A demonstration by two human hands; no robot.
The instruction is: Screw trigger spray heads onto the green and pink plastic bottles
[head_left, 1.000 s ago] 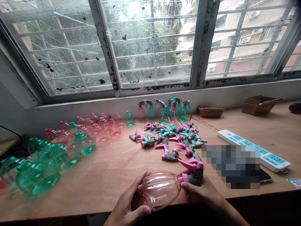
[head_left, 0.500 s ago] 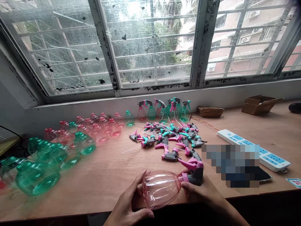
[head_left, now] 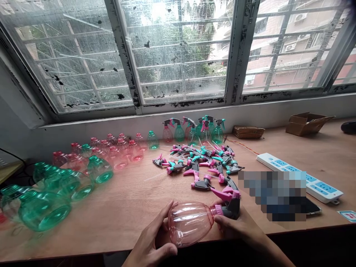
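A clear pink spray bottle (head_left: 189,224) lies on its side at the table's front edge, its neck pointing right. My left hand (head_left: 158,233) cups the rounded base, thumb below and fingers behind it. On the neck sits a grey and pink trigger sprayer (head_left: 232,205), with its trigger pointing up and left. My right hand (head_left: 230,224) pinches the pink collar where sprayer and neck meet; some of its fingers are hidden behind. Just beyond lies a heap of loose trigger sprayers (head_left: 201,163) in grey, pink and green, with thin clear tubes.
Headless green bottles (head_left: 44,211) and pink bottles (head_left: 116,157) stand along the left. Several bottles fitted with sprayers (head_left: 193,133) line the window wall. To the right are a power strip (head_left: 300,178), a phone (head_left: 313,207), a flat carton (head_left: 248,132) and an open cardboard box (head_left: 307,124).
My left thumb has shifted slightly left along the bottle's base. The bottle, the sprayer and my right hand look almost unmoved.
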